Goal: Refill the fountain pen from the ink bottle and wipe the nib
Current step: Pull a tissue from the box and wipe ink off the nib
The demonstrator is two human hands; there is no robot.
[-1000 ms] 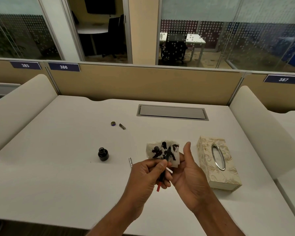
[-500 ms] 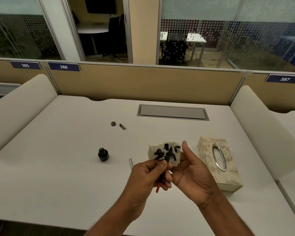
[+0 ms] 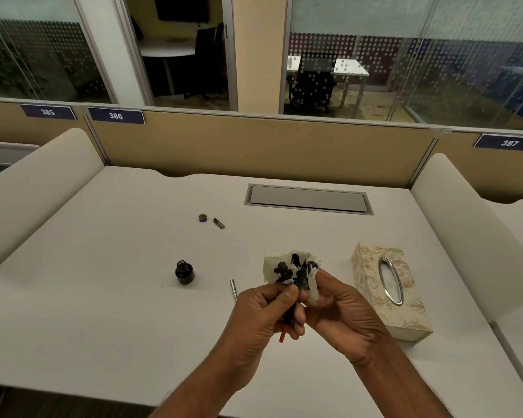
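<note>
Left hand point(image 3: 263, 315): fingers pinch pen section point(image 3: 293, 303).
Right hand point(image 3: 341, 312): fingers press inked tissue point(image 3: 284, 267) on nib.
Risk: soaked tissue may smear skin; uncapped ink bottle point(image 3: 184, 272) may tip.

I see both forearms reaching in from below, hands meeting at centre — my left hand point(image 3: 263, 315) curled with thumb pressed to fingertips, my right hand point(image 3: 341, 315) cupped, palm turned leftward.

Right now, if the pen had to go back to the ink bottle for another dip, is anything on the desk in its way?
Nothing visible blocks it. The pen is in the left hand, against the tissue held by the right hand. The ink bottle stands open to the left, across bare desk. A small metal part lies flat between them.
</note>
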